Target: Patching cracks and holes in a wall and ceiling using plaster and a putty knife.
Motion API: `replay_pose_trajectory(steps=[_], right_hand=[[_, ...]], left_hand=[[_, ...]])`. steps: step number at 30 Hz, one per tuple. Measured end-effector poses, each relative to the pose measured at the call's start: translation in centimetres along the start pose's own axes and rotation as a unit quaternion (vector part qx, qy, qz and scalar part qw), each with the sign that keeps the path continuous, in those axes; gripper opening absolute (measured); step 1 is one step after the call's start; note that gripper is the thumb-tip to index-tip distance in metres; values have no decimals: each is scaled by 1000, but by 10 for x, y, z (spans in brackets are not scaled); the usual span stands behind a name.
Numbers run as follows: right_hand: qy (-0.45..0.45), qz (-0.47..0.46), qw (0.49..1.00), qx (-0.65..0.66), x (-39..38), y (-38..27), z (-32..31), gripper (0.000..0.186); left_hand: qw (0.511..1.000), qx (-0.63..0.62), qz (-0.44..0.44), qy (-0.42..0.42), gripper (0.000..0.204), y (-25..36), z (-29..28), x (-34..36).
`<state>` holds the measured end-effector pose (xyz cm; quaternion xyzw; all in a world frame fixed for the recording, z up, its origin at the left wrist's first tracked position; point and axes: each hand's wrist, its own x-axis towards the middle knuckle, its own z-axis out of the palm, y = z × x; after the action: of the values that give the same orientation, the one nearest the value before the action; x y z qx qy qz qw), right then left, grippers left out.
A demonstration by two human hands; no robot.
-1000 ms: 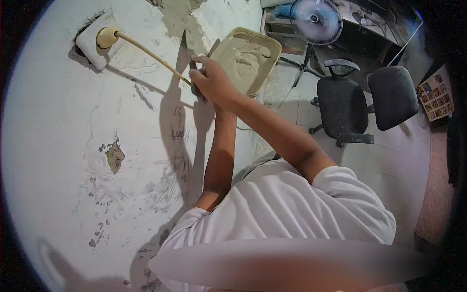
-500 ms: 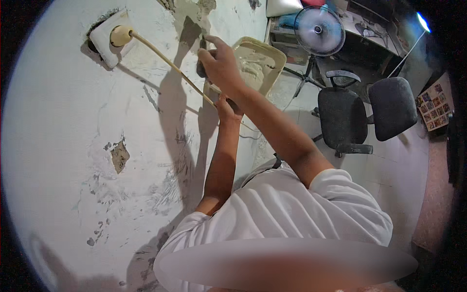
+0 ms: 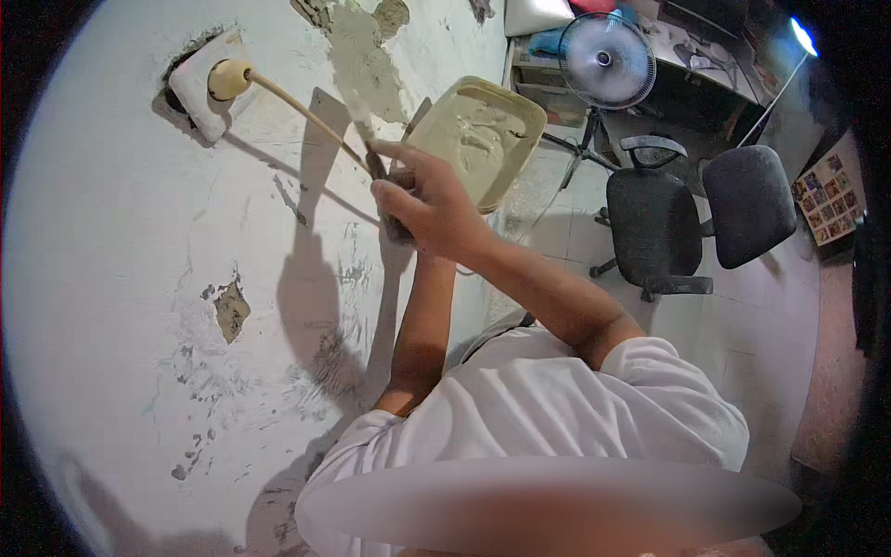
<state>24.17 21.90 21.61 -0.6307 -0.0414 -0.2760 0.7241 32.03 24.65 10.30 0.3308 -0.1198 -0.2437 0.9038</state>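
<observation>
My right hand (image 3: 432, 200) is wrapped round a putty knife (image 3: 375, 163), forefinger stretched along it. The dark handle shows below the fingers, and the pale blade points up beside the wall (image 3: 121, 306). Just beyond that hand is a cream rectangular tub (image 3: 534, 130), tilted, with pale wet filler (image 3: 478, 139) smeared inside. My left forearm (image 3: 425, 325) reaches up toward the tub's near end. The left hand itself is hidden behind my right hand and wrist, so its fingers and grip do not show.
A plug (image 3: 228, 80) with a cable sits in a loose wall socket (image 3: 190, 84). Chipped plaster (image 3: 232, 311) and a grey filler patch (image 3: 362, 70) mark the wall. To the right are a spinning fan (image 3: 605, 60), an office chair (image 3: 654, 223) and a cluttered desk (image 3: 724, 84).
My right hand has drawn back toward me with the putty knife, baring more of the tub. It now covers my left hand, which showed at the tub's near end before.
</observation>
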Motion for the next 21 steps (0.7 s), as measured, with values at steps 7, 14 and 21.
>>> replay_pose_trajectory(steps=[7,14,21], right_hand=[[152,-13,988,7,26,39,-24,47],[152,-14,988,-14,5,52,-90,44],[161,51,985,-41,-40,30,-154,48]], left_hand=[[1000,5,15,-13,55,2,6,-4],[987,-122,-92,-41,66,-5,-48,17],[979,-188,-73,-13,70,-5,-32,10]])
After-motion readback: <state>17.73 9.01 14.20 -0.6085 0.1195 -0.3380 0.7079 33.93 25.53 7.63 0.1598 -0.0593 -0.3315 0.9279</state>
